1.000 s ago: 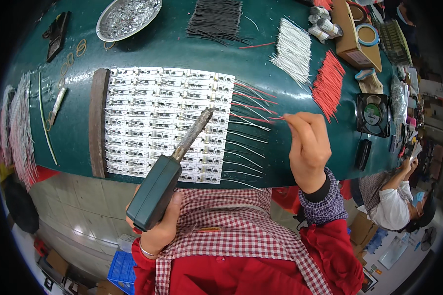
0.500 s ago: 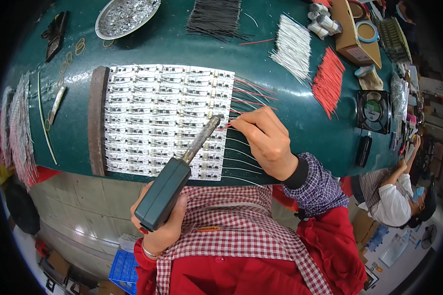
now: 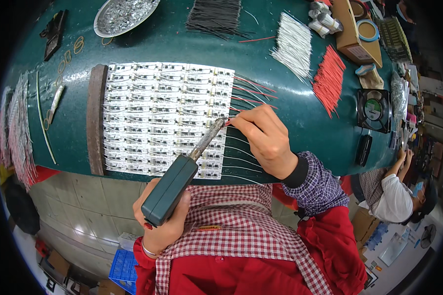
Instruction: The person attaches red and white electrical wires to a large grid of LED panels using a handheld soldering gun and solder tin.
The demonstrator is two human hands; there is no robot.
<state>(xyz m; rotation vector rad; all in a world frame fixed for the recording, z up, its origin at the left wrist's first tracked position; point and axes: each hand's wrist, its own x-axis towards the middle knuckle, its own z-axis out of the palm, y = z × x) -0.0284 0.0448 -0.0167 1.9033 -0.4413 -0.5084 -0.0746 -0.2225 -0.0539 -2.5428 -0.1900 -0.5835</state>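
My left hand (image 3: 161,235) is wrapped round the dark green body of a soldering gun (image 3: 170,191). Its metal barrel slants up and to the right. The tip rests at the right edge of a white panel of small circuit boards (image 3: 170,118), close to my right fingertips. My right hand (image 3: 267,140) pinches a short red wire (image 3: 227,123) at that edge; most of the wire is hidden by the fingers. Above my right hand, red, black and white wires (image 3: 253,92) stick out from the panel. Below it, only white wires (image 3: 243,152) show.
A brown bar (image 3: 96,120) lies along the panel's left edge. Beyond are a metal dish of solder scraps (image 3: 125,17) and bundles of black (image 3: 212,17), white (image 3: 293,46) and red wires (image 3: 328,81). A small fan (image 3: 374,111) stands right. A co-worker (image 3: 396,191) sits farther right.
The soldering gun has shifted slightly right, bringing its tip nearer the right fingertips and the red wire. My right hand has hardly moved.
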